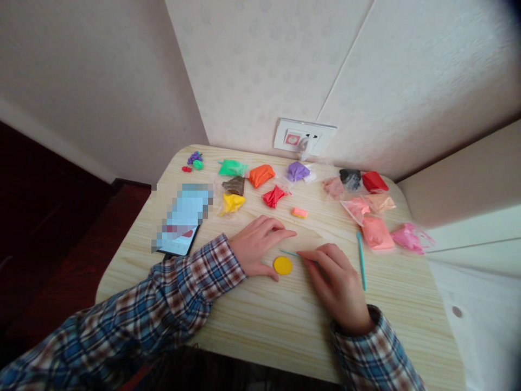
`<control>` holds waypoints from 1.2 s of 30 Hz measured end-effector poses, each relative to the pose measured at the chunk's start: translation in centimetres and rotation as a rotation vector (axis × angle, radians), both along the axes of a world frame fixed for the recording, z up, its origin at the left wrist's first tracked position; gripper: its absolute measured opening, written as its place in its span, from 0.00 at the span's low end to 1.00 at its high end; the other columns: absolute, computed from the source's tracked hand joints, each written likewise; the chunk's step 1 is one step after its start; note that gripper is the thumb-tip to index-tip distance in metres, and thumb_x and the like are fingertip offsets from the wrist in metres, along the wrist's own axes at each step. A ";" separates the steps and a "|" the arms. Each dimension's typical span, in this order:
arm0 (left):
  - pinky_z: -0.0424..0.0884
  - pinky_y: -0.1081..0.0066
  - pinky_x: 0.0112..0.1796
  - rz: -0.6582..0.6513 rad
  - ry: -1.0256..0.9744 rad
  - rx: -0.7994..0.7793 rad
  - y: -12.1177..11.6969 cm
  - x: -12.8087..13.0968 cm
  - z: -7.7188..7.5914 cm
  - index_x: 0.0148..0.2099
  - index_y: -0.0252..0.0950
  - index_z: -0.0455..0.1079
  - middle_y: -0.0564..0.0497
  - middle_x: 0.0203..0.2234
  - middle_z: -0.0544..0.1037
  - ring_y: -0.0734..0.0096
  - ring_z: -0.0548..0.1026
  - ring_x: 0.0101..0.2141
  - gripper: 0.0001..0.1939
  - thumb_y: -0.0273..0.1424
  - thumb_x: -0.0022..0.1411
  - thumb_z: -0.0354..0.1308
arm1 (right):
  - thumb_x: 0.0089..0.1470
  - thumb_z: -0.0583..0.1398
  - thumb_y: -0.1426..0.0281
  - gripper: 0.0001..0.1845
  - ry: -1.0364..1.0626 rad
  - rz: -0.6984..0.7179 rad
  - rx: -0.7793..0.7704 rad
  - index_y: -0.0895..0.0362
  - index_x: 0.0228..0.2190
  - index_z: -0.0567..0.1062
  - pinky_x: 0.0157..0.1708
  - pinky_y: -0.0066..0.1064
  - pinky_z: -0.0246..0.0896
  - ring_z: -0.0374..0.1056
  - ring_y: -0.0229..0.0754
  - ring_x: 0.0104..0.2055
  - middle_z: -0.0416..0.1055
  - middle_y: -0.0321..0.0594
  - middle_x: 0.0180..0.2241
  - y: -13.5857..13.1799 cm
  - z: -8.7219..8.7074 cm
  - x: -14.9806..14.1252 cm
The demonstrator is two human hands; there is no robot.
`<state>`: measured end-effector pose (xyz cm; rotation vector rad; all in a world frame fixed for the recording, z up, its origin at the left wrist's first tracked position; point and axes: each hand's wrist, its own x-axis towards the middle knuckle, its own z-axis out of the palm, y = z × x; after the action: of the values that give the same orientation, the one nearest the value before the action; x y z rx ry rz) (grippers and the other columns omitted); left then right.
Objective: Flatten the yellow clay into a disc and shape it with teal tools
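Note:
A flat, round disc of yellow clay (282, 265) lies on the wooden table (252, 320). My left hand (260, 244) is open to its left, thumb beside the disc's edge and fingers spread above it. Between the fingertips of my right hand (334, 279) is a thin teal modelling tool (290, 253); its narrow tip points left, just beyond the disc. A second teal modelling tool (362, 260) rests to the right of that hand. Behind the disc sits a small pink and yellow block of clay (299, 213).
Bags of coloured clay, including orange (261, 175), red (274, 196) and coral (377, 233), lie along the back and right. A phone (183, 220) is at the left. Small clay grapes (195, 157) sit in the back left corner. A wall socket (304, 136) holds a plug.

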<state>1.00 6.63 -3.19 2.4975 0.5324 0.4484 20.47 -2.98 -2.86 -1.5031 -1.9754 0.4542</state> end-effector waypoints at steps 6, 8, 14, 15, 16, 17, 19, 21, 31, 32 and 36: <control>0.61 0.59 0.48 0.044 0.020 0.017 -0.3 0.5 0.1 0.56 0.32 0.58 0.42 0.45 0.65 0.57 0.62 0.46 0.36 0.45 0.50 0.63 | 0.57 0.52 0.74 0.09 -0.012 0.046 -0.045 0.55 0.38 0.71 0.34 0.35 0.58 0.60 0.41 0.35 0.66 0.40 0.31 0.3 0.2 -0.5; 0.61 0.59 0.48 0.032 -0.007 0.001 -0.3 0.4 0.0 0.57 0.32 0.58 0.42 0.45 0.65 0.57 0.63 0.46 0.38 0.46 0.48 0.64 | 0.57 0.52 0.74 0.10 -0.005 0.024 -0.026 0.55 0.38 0.71 0.34 0.35 0.58 0.61 0.41 0.35 0.66 0.40 0.31 0.2 0.1 -0.3; 0.62 0.60 0.49 0.029 -0.020 -0.009 -0.1 0.1 -0.1 0.55 0.32 0.60 0.43 0.45 0.65 0.59 0.63 0.46 0.35 0.42 0.49 0.65 | 0.56 0.54 0.74 0.09 -0.004 -0.056 0.014 0.54 0.38 0.71 0.33 0.34 0.58 0.61 0.40 0.34 0.65 0.39 0.31 -0.6 -0.2 0.6; 0.62 0.60 0.48 0.033 -0.019 -0.003 -0.1 0.2 -0.1 0.55 0.32 0.60 0.43 0.45 0.65 0.58 0.63 0.46 0.34 0.41 0.50 0.64 | 0.56 0.53 0.74 0.09 -0.009 -0.043 0.005 0.54 0.38 0.71 0.33 0.34 0.58 0.61 0.40 0.34 0.65 0.39 0.30 -0.5 -0.2 0.5; 0.62 0.60 0.48 0.038 -0.020 0.003 -0.2 0.3 -0.2 0.55 0.31 0.60 0.43 0.45 0.65 0.58 0.63 0.46 0.33 0.41 0.51 0.64 | 0.56 0.53 0.74 0.09 -0.013 -0.026 -0.003 0.55 0.38 0.71 0.33 0.34 0.58 0.61 0.41 0.35 0.65 0.39 0.30 -0.4 -0.2 0.3; 0.62 0.60 0.48 0.042 -0.024 0.010 -0.2 0.3 -0.2 0.55 0.31 0.61 0.43 0.44 0.65 0.58 0.63 0.45 0.32 0.41 0.51 0.63 | 0.57 0.53 0.74 0.09 -0.017 -0.010 -0.010 0.55 0.38 0.71 0.33 0.35 0.58 0.61 0.41 0.35 0.65 0.39 0.30 -0.3 -0.1 0.1; 0.62 0.60 0.48 0.050 -0.039 0.028 -0.2 0.5 -0.4 0.54 0.30 0.62 0.43 0.44 0.65 0.58 0.63 0.45 0.32 0.41 0.51 0.63 | 0.57 0.53 0.74 0.09 -0.025 0.018 -0.014 0.55 0.39 0.71 0.34 0.35 0.57 0.61 0.41 0.35 0.65 0.39 0.30 0.0 0.0 -0.2; 0.62 0.60 0.47 0.050 -0.058 0.043 -0.2 0.5 -0.4 0.54 0.30 0.62 0.43 0.43 0.65 0.58 0.63 0.45 0.32 0.42 0.50 0.63 | 0.57 0.53 0.74 0.10 -0.028 0.019 0.001 0.55 0.39 0.71 0.34 0.35 0.57 0.61 0.41 0.35 0.65 0.39 0.31 0.2 0.1 -0.1; 0.61 0.59 0.48 0.042 -0.017 -0.003 -0.1 0.4 -0.3 0.55 0.32 0.59 0.42 0.45 0.65 0.57 0.62 0.46 0.35 0.43 0.50 0.64 | 0.57 0.52 0.74 0.09 -0.049 0.036 -0.006 0.55 0.38 0.71 0.33 0.35 0.57 0.60 0.41 0.35 0.65 0.39 0.30 0.3 0.1 0.1; 0.61 0.59 0.48 0.048 -0.014 -0.006 -0.1 0.4 -0.3 0.55 0.32 0.59 0.42 0.45 0.65 0.57 0.62 0.46 0.34 0.43 0.50 0.64 | 0.57 0.52 0.74 0.09 -0.054 0.050 -0.008 0.55 0.38 0.71 0.33 0.35 0.57 0.60 0.41 0.35 0.65 0.39 0.30 0.4 0.1 -0.1; 0.61 0.59 0.48 0.034 -0.008 -0.010 -0.1 0.3 -0.1 0.56 0.32 0.59 0.43 0.45 0.65 0.58 0.62 0.46 0.35 0.42 0.49 0.64 | 0.57 0.52 0.74 0.09 -0.058 0.022 0.020 0.56 0.38 0.71 0.33 0.35 0.57 0.60 0.41 0.34 0.65 0.40 0.30 0.3 0.1 0.0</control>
<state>1.33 6.49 -3.34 2.4792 0.5736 0.4676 20.45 -2.69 -2.75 -1.4987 -2.0369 0.4037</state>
